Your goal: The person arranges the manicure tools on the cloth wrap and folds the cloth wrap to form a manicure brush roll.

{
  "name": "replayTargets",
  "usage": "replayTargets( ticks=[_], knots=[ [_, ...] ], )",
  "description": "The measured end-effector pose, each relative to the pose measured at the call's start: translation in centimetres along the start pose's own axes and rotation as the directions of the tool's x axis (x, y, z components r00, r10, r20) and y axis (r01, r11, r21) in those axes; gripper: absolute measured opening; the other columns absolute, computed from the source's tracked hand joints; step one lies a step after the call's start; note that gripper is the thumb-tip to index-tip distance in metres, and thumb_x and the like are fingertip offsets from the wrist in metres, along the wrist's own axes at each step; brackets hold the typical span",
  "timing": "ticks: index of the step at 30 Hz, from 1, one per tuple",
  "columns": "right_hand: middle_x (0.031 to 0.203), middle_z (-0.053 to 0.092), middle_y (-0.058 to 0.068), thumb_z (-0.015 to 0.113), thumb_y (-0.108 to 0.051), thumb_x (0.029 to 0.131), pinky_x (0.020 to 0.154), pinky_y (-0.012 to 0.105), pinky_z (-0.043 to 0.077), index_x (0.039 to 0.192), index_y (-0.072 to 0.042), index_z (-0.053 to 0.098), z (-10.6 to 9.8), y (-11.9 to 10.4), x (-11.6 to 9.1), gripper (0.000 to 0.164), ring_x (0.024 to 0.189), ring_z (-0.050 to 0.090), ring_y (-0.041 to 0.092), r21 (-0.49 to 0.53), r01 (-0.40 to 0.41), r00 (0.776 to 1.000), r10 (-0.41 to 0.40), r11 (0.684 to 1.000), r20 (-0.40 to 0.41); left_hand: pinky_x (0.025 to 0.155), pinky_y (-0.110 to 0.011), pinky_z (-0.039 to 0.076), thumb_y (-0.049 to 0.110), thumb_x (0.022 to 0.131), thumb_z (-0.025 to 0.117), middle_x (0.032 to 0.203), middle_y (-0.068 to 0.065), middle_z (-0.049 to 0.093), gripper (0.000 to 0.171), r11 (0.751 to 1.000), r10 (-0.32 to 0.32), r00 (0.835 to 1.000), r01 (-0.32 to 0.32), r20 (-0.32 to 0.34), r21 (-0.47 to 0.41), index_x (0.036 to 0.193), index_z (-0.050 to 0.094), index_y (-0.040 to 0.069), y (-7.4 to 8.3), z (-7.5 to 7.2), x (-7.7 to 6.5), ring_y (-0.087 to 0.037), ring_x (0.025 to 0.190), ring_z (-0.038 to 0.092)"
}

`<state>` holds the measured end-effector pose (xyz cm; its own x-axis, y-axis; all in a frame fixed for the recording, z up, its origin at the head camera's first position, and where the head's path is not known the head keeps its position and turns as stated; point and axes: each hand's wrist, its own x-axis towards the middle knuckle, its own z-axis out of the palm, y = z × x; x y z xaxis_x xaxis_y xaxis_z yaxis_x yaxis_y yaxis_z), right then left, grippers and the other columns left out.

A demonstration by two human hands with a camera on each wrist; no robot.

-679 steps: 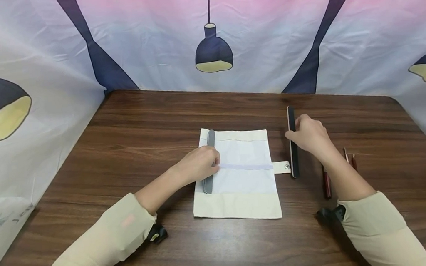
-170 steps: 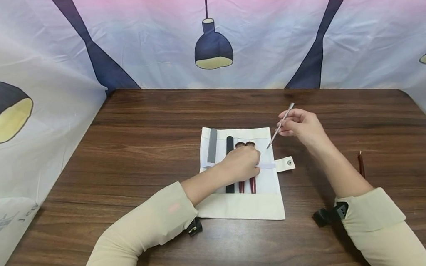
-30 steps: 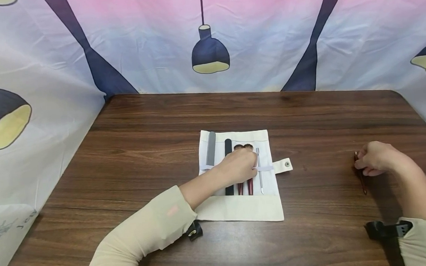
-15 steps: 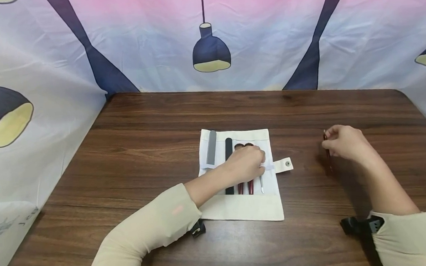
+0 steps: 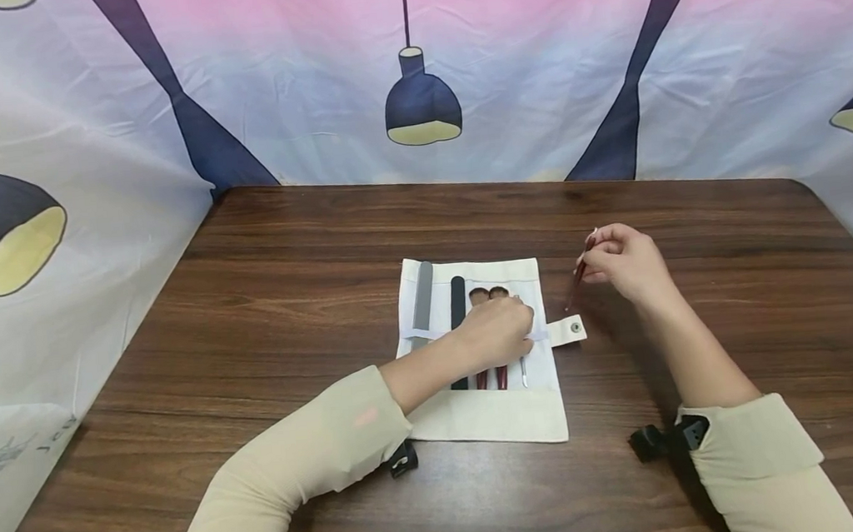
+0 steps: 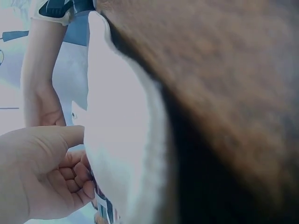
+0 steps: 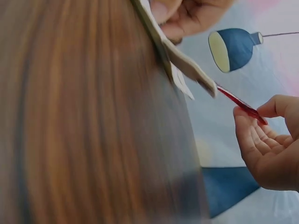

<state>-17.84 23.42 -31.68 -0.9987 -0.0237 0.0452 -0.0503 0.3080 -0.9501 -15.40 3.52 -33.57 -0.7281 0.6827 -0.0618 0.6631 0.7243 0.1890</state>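
Observation:
A cream cloth roll-up pouch point(image 5: 483, 416) lies unrolled on the table. My left hand point(image 5: 495, 331) rests over it, thumb and fingers pinching the white elastic band point(image 5: 540, 335) that runs across. Under the band lie a grey nail file point(image 5: 422, 295), a black nail file point(image 5: 457, 299), two red-handled makeup brushes point(image 5: 499, 293) and a thin silver rod point(image 5: 524, 371), all partly covered by that hand. To the right of the pouch, my right hand point(image 5: 631, 266) holds a slim dark-red stick point(image 5: 578, 277) with a pale upper end, tilted, lower tip just above the snap tab point(image 5: 567, 330).
The dark wood table point(image 5: 306, 267) reaches back to a printed cloth backdrop point(image 5: 307, 83) with lamp shapes. Each wrist carries a black strapped camera; one of these cameras point(image 5: 647, 444) shows at the right forearm.
The right hand has picked the dark-red stick up from the table's right side and brought it left beside the pouch. The left hand has shifted slightly right along the band. Earlier, the silver rod went in.

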Motion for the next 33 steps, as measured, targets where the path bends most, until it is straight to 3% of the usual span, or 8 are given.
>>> replayTargets(
  ticks=[4, 9, 16, 23, 33],
  knots=[
    [0.072, 0.064, -0.003, 0.048, 0.003, 0.086, 0.065, 0.025, 0.052, 0.099, 0.009, 0.044, 1.0, 0.3, 0.4, 0.015, 0.064, 0.063, 0.008, 0.079, -0.032, 0.998, 0.028, 0.996, 0.057, 0.049, -0.027, 0.045, 0.019, 0.084, 0.064, 0.071, 0.000, 0.057, 0.012, 1.000, -0.014, 1.000, 0.014, -0.004, 0.019, 0.076, 0.064, 0.010, 0.1, 0.0, 0.0, -0.012, 0.062, 0.051],
    [0.074, 0.065, -0.001, 0.047, 0.001, 0.088, 0.064, 0.026, 0.053, 0.098, 0.008, 0.045, 1.9, 0.5, 0.7, 0.013, 0.065, 0.064, 0.010, 0.077, -0.056, 0.994, 0.048, 0.995, 0.103, 0.053, -0.032, 0.048, 0.018, 0.084, 0.063, 0.079, -0.002, 0.062, 0.010, 0.999, -0.034, 0.999, 0.034, -0.012, 0.031, 0.082, 0.067, 0.009, 0.2, 0.2, 0.1, -0.013, 0.067, 0.054],
    [0.078, 0.065, 0.007, 0.050, 0.001, 0.088, 0.064, 0.027, 0.053, 0.099, 0.013, 0.047, 2.6, 0.6, 0.9, 0.017, 0.063, 0.063, 0.010, 0.035, -0.084, 0.984, 0.077, 0.996, 0.162, 0.051, -0.031, 0.047, 0.017, 0.083, 0.064, 0.075, 0.000, 0.059, 0.011, 0.999, -0.025, 0.999, 0.026, -0.031, 0.021, 0.076, 0.064, 0.010, 0.1, 0.2, 0.0, -0.012, 0.064, 0.051],
    [0.073, 0.062, 0.005, 0.052, 0.002, 0.086, 0.063, 0.028, 0.053, 0.101, 0.014, 0.047, 3.2, 0.8, 1.1, 0.019, 0.061, 0.062, 0.010, 0.016, -0.127, 0.971, 0.121, 0.992, 0.206, 0.050, -0.031, 0.046, 0.018, 0.084, 0.063, 0.071, 0.001, 0.054, 0.014, 0.999, -0.032, 0.999, 0.033, -0.026, 0.010, 0.072, 0.059, 0.011, 0.1, 0.2, 0.0, -0.012, 0.065, 0.051],
    [0.074, 0.062, 0.007, 0.053, 0.002, 0.087, 0.063, 0.027, 0.053, 0.101, 0.013, 0.047, 3.2, 0.7, 1.1, 0.019, 0.062, 0.062, 0.010, -0.026, -0.115, 0.974, 0.118, 0.993, 0.192, 0.052, -0.030, 0.046, 0.018, 0.084, 0.064, 0.072, 0.001, 0.055, 0.015, 0.999, -0.033, 0.999, 0.033, -0.025, 0.012, 0.071, 0.059, 0.012, 0.0, 0.3, 0.1, -0.012, 0.066, 0.052]
  ],
)
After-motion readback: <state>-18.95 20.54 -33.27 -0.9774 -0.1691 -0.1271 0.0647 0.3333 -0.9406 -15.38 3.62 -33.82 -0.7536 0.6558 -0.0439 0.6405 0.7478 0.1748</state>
